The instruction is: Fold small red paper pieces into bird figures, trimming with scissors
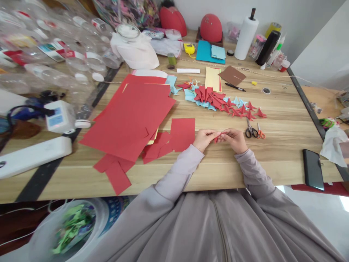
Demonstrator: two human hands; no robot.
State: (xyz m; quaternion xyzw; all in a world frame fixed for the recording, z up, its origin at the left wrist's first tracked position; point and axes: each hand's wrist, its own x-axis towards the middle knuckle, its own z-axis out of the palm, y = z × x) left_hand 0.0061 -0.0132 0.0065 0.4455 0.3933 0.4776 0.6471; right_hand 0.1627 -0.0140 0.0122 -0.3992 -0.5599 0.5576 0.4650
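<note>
My left hand (204, 138) and my right hand (235, 139) meet over the wooden table (280, 123), both pinched on a small folded piece of red paper (217, 138). Only a sliver of that paper shows between the fingers. A red paper square (182, 134) lies just left of my left hand. A pair of scissors (251, 129) lies just beyond my right hand. Farther back sits a row of folded red and blue paper figures (218, 100).
Large red sheets (131, 116) and scraps cover the table's left middle. Clear plastic bottles (54, 47) crowd the far left. A black phone (313, 169) lies at the right front edge. A paper towel roll (245, 36), bottles and red egg shapes stand at the back.
</note>
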